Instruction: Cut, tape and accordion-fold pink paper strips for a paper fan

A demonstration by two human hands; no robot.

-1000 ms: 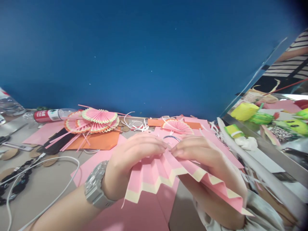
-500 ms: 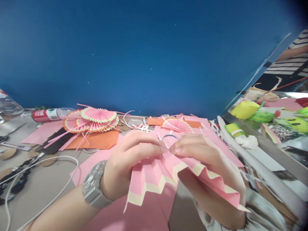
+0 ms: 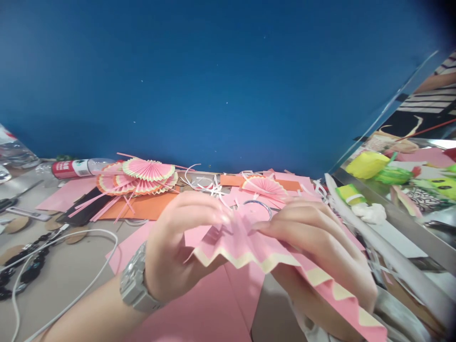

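Both my hands hold a pink pleated paper strip with a pale yellow zigzag edge, low in the middle of the view. My left hand, with a metal watch on its wrist, pinches the strip's left end. My right hand grips the pleats from the right, and the strip's loose end trails down to the lower right corner. The fingertips of the two hands nearly meet over the folds.
Finished pink paper fans lie on orange paper at the back, a single fan further right. A bottle lies on its side far left. White cable, pink sheets, paper scraps and a blue wall surround them.
My hands have lifted and tilted the pleated strip. Its left end has bunched closer under my left fingers, and the right end now hangs lower toward the corner.
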